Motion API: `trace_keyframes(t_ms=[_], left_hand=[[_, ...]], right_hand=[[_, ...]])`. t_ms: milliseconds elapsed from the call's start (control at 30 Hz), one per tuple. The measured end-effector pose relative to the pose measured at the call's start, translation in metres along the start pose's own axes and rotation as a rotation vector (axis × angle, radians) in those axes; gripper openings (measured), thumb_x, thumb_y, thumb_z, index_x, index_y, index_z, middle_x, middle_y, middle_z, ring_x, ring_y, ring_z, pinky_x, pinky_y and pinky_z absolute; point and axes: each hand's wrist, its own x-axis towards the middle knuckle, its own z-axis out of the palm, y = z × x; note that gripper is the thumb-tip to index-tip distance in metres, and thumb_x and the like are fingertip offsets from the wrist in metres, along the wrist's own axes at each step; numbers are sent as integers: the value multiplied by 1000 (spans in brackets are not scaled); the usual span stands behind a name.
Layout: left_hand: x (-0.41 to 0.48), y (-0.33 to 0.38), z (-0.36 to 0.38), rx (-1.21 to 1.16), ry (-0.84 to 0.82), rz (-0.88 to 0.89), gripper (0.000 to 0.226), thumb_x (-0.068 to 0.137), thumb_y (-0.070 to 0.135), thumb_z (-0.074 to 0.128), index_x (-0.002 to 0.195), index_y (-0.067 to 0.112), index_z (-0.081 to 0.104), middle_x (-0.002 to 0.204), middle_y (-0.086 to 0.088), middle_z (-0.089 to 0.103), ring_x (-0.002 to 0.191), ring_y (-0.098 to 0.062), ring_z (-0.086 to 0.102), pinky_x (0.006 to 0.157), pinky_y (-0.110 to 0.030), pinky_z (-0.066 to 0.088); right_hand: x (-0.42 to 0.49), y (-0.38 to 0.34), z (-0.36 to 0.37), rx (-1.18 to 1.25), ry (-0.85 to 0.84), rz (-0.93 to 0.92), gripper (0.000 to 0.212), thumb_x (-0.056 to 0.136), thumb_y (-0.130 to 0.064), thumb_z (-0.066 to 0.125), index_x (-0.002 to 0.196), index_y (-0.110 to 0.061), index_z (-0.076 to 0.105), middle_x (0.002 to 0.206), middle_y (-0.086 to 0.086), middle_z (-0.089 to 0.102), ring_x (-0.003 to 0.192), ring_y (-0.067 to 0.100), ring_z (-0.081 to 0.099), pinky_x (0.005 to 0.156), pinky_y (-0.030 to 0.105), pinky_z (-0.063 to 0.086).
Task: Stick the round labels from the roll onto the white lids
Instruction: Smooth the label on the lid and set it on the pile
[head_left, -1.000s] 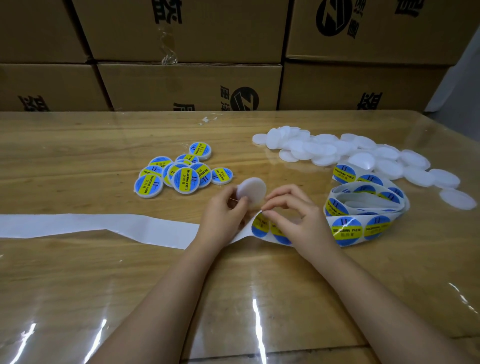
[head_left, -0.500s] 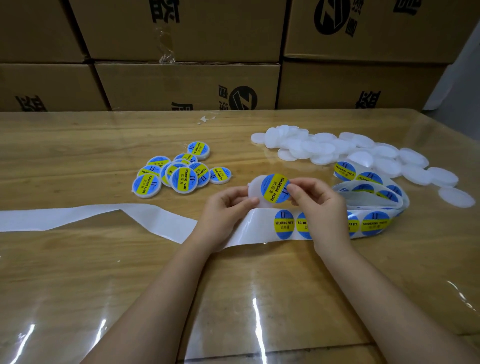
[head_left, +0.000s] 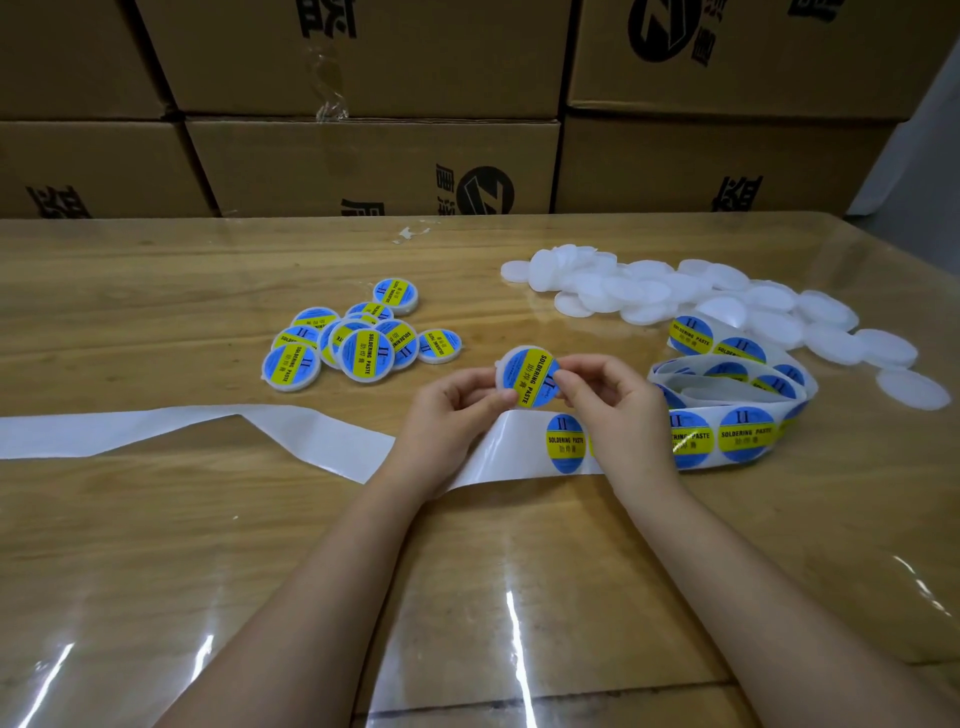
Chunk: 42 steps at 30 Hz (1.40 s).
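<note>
A white lid (head_left: 506, 366) is raised just above the table, and a blue and yellow round label (head_left: 535, 378) covers most of its face. My left hand (head_left: 452, 415) pinches the lid at its lower left edge. My right hand (head_left: 613, 402) pinches the right edge of the lid, thumb on the label. The label roll (head_left: 737, 410) lies loosely coiled to the right, and its strip runs under both hands. Bare white lids (head_left: 691, 301) are heaped at the back right. Several labelled lids (head_left: 358, 343) are piled at the left.
The stripped white backing strip (head_left: 171, 428) trails left across the wooden table (head_left: 156, 545), which has a clear glossy cover. Stacked cardboard boxes (head_left: 363, 161) wall off the far edge. One lone lid (head_left: 911, 387) lies near the right edge.
My right hand peeled a label off the strip, carried it up to the lid in my left hand, and now the label lies on the lid's face.
</note>
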Motion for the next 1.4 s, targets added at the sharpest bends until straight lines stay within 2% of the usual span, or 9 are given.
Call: trace_keyframes(t_ms=[500,967,1200,1400], left_hand=[[2,-2,0,-42,30,-13,15,87,7,63,97,17,69,88,-1,75,83,-10,70,70,-18,52],[2,-1,1,-12,20,-11,15,88,6,62,96,17,69,87,0,75,83,-8,70,70,-16,51],[0,-2,0,42,9,18,16,88,9,64,95,22,69,89,3,75,85,-6,69,72,-14,49],[0,-3,2,129,15,78,22,88,7,64,91,28,71,92,5,75,90,-8,69,77,-17,51]], right_hand=[[0,2,1,-26,8,22,14,88,-15,65,85,-29,68,83,-7,72,82,11,68,80,39,57],[0,4,1,-36,6,12,15,88,-14,65,84,-28,67,82,-10,71,80,6,68,76,31,57],[2,6,1,-45,8,18,10,88,-14,66,86,-24,68,83,-7,71,81,9,68,77,32,57],[2,9,2,-101,28,-15,13,88,-15,66,83,-28,65,79,-11,69,76,6,66,68,21,54]])
